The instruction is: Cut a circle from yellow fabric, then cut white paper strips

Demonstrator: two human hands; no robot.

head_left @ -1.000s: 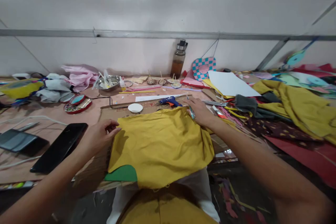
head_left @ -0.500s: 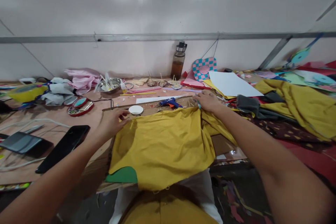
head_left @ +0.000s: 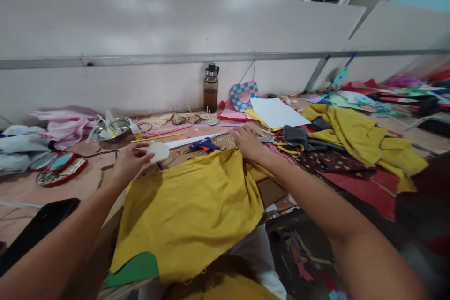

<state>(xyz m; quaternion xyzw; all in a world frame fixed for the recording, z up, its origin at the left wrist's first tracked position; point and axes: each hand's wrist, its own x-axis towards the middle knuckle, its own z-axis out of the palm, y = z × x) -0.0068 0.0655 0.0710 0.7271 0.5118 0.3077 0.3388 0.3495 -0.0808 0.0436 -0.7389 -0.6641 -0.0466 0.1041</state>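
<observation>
My left hand (head_left: 131,161) pinches the edge of a thin white disc (head_left: 159,152), tilted up above the far left side of a mustard-yellow cloth (head_left: 186,211). The cloth lies spread before me, its near edge hanging toward my lap. A green piece (head_left: 135,269) shows under its near left corner. My right hand (head_left: 248,140) is at the cloth's far right corner, fingers curled down; what they hold, if anything, is hidden. A silver metal tool (head_left: 266,139) lies right beside that hand. Between the hands is a blue glue gun (head_left: 204,145) with an orange part.
A bottle of brown liquid (head_left: 210,89) stands by the wall, near a checkered heart-shaped piece (head_left: 243,96). At left are a metal bowl (head_left: 112,129), a red sewing case (head_left: 61,168) and a black phone (head_left: 38,229). White paper (head_left: 277,111) and heaped yellow fabric (head_left: 365,136) lie right.
My left hand has taken hold of the white disc and lifted it off the surface. The view has swung to the right. My right hand stays by the cloth's far corner.
</observation>
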